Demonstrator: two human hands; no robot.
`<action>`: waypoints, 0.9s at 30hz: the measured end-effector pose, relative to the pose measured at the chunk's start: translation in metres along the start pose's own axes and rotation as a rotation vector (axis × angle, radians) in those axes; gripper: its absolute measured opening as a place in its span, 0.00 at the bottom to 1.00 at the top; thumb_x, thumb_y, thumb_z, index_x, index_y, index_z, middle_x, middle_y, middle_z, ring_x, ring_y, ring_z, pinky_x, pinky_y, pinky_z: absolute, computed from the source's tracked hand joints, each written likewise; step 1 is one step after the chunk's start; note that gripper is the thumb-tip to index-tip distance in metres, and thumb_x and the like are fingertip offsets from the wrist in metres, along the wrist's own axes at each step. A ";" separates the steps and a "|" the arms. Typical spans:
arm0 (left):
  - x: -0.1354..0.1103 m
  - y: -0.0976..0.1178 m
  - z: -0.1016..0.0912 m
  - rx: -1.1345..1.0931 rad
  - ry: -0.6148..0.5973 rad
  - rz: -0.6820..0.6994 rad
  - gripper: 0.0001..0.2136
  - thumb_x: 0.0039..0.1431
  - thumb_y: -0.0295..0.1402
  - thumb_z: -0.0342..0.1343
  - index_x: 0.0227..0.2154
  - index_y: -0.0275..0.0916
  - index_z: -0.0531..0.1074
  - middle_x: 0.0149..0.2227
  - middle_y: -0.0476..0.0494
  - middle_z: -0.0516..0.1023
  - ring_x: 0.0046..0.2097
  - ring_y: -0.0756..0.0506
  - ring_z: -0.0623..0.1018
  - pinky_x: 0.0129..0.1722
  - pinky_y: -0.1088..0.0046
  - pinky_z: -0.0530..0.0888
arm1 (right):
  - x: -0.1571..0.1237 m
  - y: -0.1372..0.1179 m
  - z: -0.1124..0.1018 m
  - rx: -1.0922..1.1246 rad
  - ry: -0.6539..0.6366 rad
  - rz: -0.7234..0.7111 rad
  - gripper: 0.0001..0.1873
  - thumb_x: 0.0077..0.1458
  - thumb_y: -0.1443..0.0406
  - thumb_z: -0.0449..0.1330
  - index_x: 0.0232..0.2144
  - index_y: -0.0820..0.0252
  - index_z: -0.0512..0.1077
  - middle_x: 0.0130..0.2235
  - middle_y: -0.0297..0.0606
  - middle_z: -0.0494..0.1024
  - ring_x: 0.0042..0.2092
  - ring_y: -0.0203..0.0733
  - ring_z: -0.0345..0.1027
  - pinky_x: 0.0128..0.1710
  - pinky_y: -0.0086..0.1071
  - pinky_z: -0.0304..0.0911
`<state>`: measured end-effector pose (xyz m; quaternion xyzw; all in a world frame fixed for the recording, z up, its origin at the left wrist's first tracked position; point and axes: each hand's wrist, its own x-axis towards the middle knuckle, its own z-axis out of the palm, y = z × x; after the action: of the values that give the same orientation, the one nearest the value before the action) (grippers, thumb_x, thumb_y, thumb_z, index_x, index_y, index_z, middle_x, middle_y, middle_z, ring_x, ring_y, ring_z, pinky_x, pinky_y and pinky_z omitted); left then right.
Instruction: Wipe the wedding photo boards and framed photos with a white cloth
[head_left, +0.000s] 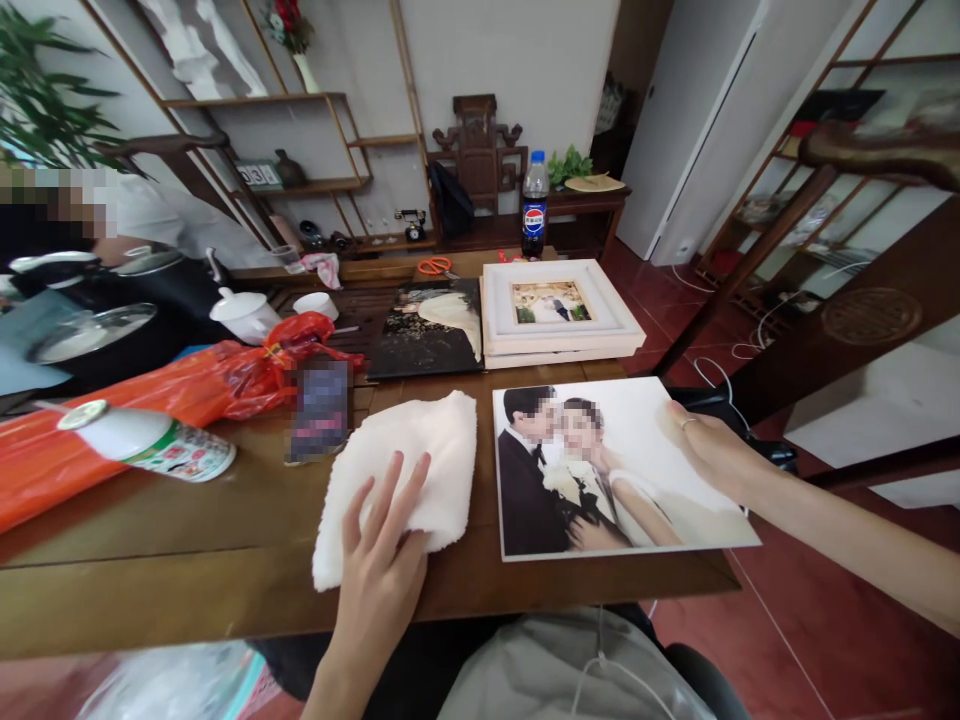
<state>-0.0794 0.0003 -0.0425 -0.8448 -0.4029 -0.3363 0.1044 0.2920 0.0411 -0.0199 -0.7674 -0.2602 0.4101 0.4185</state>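
Note:
My left hand [382,555] lies flat with fingers spread on a folded white cloth [405,470] near the front edge of the wooden table [187,540]. My right hand [709,445] rests on the right edge of a large wedding photo print [615,470] that lies flat on the table's right end, fingers stretched over its border. The cloth sits just left of the print, almost touching it.
Behind the print stand a white framed photo [559,305] and a dark photo print [431,325]. A white spray can [146,440] lies on an orange plastic bag [150,395] at left. A phone [321,408], teaware [244,312], scissors [435,266] and a cola bottle [534,205] stand farther back.

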 end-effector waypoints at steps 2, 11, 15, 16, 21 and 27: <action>-0.002 0.001 0.001 0.059 0.105 0.017 0.12 0.52 0.14 0.50 0.23 0.36 0.61 0.66 0.43 0.53 0.65 0.30 0.58 0.56 0.47 0.63 | -0.006 -0.003 0.000 0.069 -0.058 0.064 0.12 0.56 0.63 0.55 0.38 0.65 0.73 0.28 0.46 0.80 0.31 0.50 0.74 0.33 0.35 0.68; 0.003 -0.002 -0.009 0.252 0.429 0.050 0.15 0.43 0.19 0.64 0.28 0.39 0.64 0.63 0.41 0.62 0.62 0.29 0.62 0.54 0.50 0.67 | -0.009 0.018 -0.010 -0.266 -0.075 -0.251 0.13 0.55 0.55 0.54 0.34 0.57 0.70 0.34 0.42 0.79 0.38 0.52 0.72 0.33 0.36 0.66; 0.014 -0.001 -0.028 0.192 0.509 0.046 0.19 0.40 0.19 0.66 0.23 0.38 0.58 0.55 0.36 0.69 0.57 0.30 0.70 0.48 0.53 0.73 | -0.004 0.029 -0.005 -0.487 -0.057 -0.458 0.17 0.56 0.51 0.50 0.29 0.56 0.68 0.34 0.41 0.75 0.39 0.51 0.70 0.41 0.41 0.65; 0.018 -0.002 -0.033 0.190 0.530 0.027 0.19 0.40 0.19 0.65 0.22 0.38 0.57 0.52 0.36 0.71 0.54 0.31 0.73 0.45 0.55 0.75 | -0.004 0.031 -0.002 -0.524 -0.045 -0.507 0.17 0.55 0.50 0.50 0.28 0.55 0.68 0.34 0.41 0.74 0.40 0.51 0.70 0.43 0.42 0.65; 0.040 -0.010 -0.057 0.307 0.660 -0.162 0.16 0.44 0.27 0.66 0.19 0.38 0.60 0.42 0.39 0.72 0.41 0.40 0.77 0.39 0.59 0.77 | -0.002 0.038 0.010 -0.559 0.022 -0.633 0.17 0.53 0.50 0.50 0.25 0.54 0.67 0.39 0.43 0.69 0.47 0.52 0.66 0.54 0.46 0.60; 0.050 -0.024 -0.073 0.300 0.641 -0.467 0.14 0.48 0.39 0.65 0.25 0.34 0.68 0.37 0.41 0.74 0.42 0.39 0.77 0.44 0.55 0.75 | 0.001 0.043 0.011 -0.582 0.017 -0.689 0.18 0.55 0.49 0.49 0.27 0.55 0.66 0.39 0.43 0.66 0.48 0.53 0.62 0.56 0.48 0.55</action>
<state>-0.1106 0.0139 0.0429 -0.5589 -0.5753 -0.5341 0.2670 0.2858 0.0246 -0.0610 -0.7251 -0.6016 0.1501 0.2997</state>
